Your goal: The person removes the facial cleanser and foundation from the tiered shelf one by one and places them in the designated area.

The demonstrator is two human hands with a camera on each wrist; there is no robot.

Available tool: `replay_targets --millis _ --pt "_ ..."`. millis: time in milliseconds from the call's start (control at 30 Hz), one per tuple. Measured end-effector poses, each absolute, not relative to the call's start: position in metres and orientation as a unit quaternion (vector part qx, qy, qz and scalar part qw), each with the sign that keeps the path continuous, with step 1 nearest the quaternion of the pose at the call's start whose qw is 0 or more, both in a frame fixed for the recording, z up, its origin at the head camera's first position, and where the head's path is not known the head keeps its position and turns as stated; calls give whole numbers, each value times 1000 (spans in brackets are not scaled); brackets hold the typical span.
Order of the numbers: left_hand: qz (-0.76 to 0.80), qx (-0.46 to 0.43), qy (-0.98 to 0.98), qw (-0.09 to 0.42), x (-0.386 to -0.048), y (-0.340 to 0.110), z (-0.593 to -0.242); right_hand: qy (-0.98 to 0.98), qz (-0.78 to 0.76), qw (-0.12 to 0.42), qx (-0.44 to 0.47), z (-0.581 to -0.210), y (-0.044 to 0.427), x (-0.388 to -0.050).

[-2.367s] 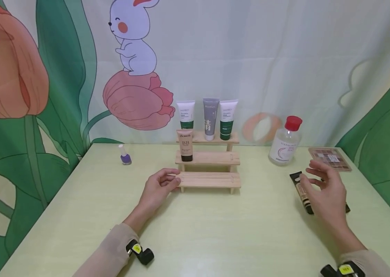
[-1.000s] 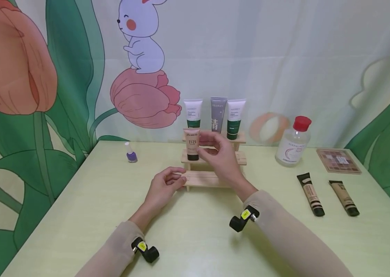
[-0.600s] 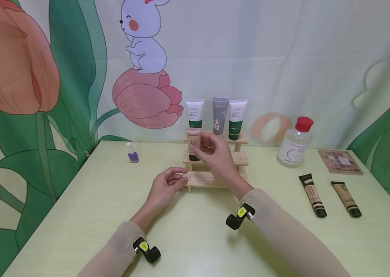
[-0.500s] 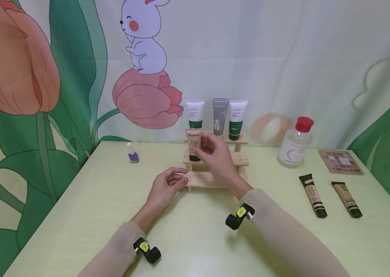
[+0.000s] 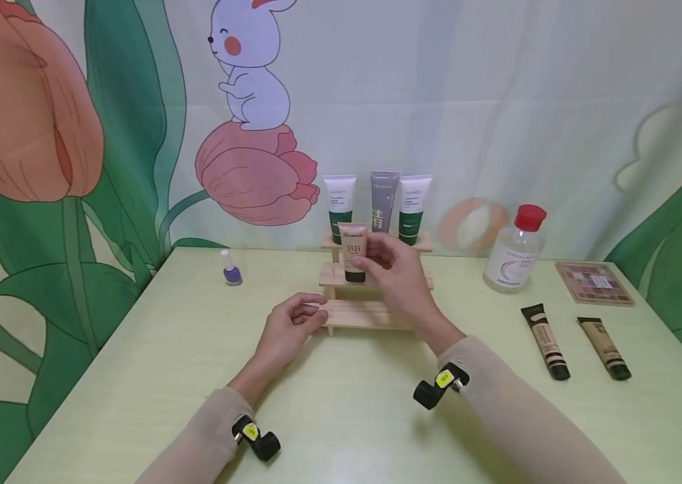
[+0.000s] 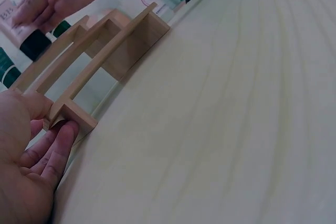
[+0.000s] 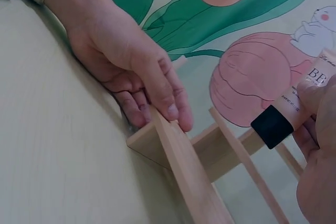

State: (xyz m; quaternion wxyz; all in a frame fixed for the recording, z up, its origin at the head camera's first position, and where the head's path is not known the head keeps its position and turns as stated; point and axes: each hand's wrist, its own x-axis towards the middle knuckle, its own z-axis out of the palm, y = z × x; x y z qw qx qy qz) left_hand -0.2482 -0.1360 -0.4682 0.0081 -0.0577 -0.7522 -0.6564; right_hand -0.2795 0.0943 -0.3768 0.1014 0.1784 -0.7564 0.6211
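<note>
My right hand (image 5: 400, 275) pinches a beige BB cream tube (image 5: 354, 250) with a black cap, upright over the middle tier of a three-tier wooden rack (image 5: 365, 314). In the right wrist view the tube (image 7: 292, 106) is held at its body, cap downward. My left hand (image 5: 285, 329) grips the left end of the lowest tier between thumb and fingers; the left wrist view shows this hand (image 6: 31, 156) round the rack's end (image 6: 79, 115). On the top tier stand a white-and-green tube (image 5: 340, 207), a grey tube (image 5: 384, 200) and another white-and-green tube (image 5: 414, 208).
A purple nail polish bottle (image 5: 232, 272) stands at the table's back left. To the right are a clear bottle (image 5: 512, 259) with a red cap, a flat palette (image 5: 595, 284) and two dark-capped tubes, one (image 5: 547, 343) left of the other (image 5: 604, 349). A printed curtain hangs behind.
My right hand has come from the tubes at the right to the BB cream tube, taken hold of it and shifted it rightward along the middle tier. My left hand stays on the rack.
</note>
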Motion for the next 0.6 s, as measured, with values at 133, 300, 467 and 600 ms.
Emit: replay_targets --millis 133,300,467,600 --pt "-652 -58 -756 9 -248 -136 -468 -755 620 115 179 -369 114 -273" --pt "-655 -60 -753 6 -248 -136 -469 -742 624 149 192 -363 143 -265" --pt "-656 -61 -753 7 -248 -136 -468 -747 617 184 163 -357 177 -257" --pt "-651 -61 -757 9 -248 -137 -468 -755 605 213 133 -353 201 -249"
